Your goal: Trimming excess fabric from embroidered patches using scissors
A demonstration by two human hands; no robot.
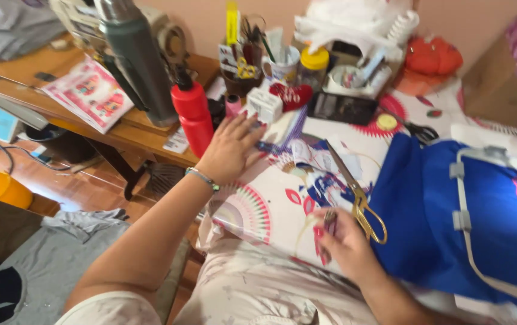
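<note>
head view: left hand spread wide, palm down, fingers loose, reaching toward a small white box just past its fingertips. right hand pinches a small dark tool, gold-handled scissors just beside it. mug beyond holds pens. red bottle crowds the left hand's outer side.

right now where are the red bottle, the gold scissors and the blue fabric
red bottle [193, 117], head view, on the middle of its red body
gold scissors [364, 210], head view, on the gold handles near the pivot
blue fabric [418, 204], head view, on a bare stretch of its left part
</note>
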